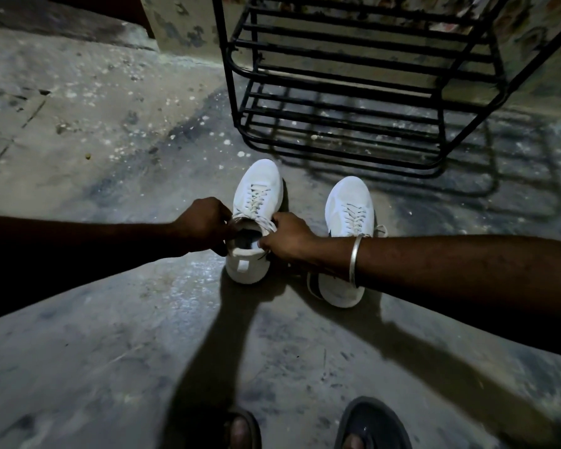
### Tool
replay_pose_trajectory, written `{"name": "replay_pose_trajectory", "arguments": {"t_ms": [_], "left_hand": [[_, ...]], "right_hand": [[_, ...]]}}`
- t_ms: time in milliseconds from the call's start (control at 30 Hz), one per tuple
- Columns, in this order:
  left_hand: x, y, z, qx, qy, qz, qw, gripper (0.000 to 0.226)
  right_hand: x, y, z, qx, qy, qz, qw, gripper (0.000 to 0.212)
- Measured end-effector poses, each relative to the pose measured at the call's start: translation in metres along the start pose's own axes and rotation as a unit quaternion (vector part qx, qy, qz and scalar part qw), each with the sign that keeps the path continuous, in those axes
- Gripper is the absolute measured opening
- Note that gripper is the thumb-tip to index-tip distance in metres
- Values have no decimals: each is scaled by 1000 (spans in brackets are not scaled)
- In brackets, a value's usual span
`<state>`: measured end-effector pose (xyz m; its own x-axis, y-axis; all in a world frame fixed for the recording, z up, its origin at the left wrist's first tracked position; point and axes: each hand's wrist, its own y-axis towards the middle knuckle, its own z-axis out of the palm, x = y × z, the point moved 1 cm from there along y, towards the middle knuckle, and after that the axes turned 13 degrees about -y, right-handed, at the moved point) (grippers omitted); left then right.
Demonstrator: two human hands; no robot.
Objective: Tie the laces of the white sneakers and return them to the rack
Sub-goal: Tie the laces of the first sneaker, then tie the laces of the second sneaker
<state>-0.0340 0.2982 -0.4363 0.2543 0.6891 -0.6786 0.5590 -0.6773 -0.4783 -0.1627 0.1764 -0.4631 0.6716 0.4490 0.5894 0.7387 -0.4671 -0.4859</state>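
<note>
Two white sneakers stand on the concrete floor, toes pointing away from me. Over the opening of the left sneaker (256, 192) both hands meet. My left hand (204, 223) pinches a lace end at the shoe's left side. My right hand (287, 238), with a metal bangle on its wrist, grips the other white lace (266, 223) at the right side. The right sneaker (348, 202) stands apart to the right, partly hidden under my right forearm; a loose bit of lace shows by its collar. The black metal rack (347, 102) stands just beyond the shoes, its shelves bare.
Stained concrete floor (110, 124) spreads to the left and toward me. A peeling wall runs behind the rack. My feet in dark sandals (370, 422) show at the bottom edge. Shadows of my arms fall on the floor below the sneakers.
</note>
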Motion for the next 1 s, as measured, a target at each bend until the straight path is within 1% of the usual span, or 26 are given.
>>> {"name": "replay_pose_trajectory", "arguments": {"t_ms": [100, 200, 233, 267, 333, 367, 433, 500, 533, 600, 667, 733, 767, 800, 867, 900, 933, 1000], "left_hand": [[1, 3, -1, 7, 5, 3, 1000, 13], [0, 4, -2, 10, 12, -13, 1000, 8], [-1, 4, -2, 8, 25, -7, 1000, 18], [-3, 4, -1, -1, 56, 15, 998, 35], [-9, 4, 3, -32, 110, 89, 989, 67], [-14, 3, 7, -45, 118, 129, 984, 74], [-27, 1, 18, -57, 124, 190, 972, 71], [-40, 2, 32, -44, 125, 231, 964, 59], [-48, 1, 41, -23, 124, 247, 961, 53], [-62, 2, 60, 32, 131, 266, 955, 47], [-72, 3, 76, 87, 141, 261, 951, 46], [-80, 4, 93, 130, 146, 244, 950, 46], [-85, 5, 101, 144, 144, 235, 950, 43], [-88, 5, 108, 147, 138, 220, 954, 40], [-93, 8, 116, 135, 112, 176, 969, 39], [-93, 10, 119, 131, 88, 146, 977, 39], [-94, 12, 121, 133, 58, 116, 982, 38], [-93, 14, 121, 140, 13, 74, 987, 34]], "right_hand": [[-3, 3, 2, -9, -11, -4, 1000, 46], [-5, 7, 2, -4, -37, -17, 999, 46], [-6, 7, 1, 0, -42, -24, 999, 45], [-7, 7, -3, 1, -46, -31, 998, 45], [-9, 7, -15, -20, -61, -48, 997, 51], [-12, 6, -25, -46, -66, -56, 995, 54], [-18, 1, -53, -112, -76, -68, 988, 48], [-31, -3, -84, -170, -117, -78, 975, 35], [-39, -6, -98, -180, -138, -73, 971, 29], [-59, -16, -120, -153, -159, -45, 974, 20], [-78, -29, -129, -66, -161, -18, 985, 17], [-94, -44, -128, 23, -143, 5, 989, 29], [-101, -53, -127, 40, -140, 8, 989, 38], [-106, -57, -124, 39, -149, -1, 988, 44], [-114, -63, -121, 11, -186, -14, 982, 48], [-117, -65, -120, 5, -176, -9, 984, 46], [-121, -65, -120, 8, -143, 4, 990, 43], [-126, -67, -120, 28, -96, 25, 995, 35]]}}
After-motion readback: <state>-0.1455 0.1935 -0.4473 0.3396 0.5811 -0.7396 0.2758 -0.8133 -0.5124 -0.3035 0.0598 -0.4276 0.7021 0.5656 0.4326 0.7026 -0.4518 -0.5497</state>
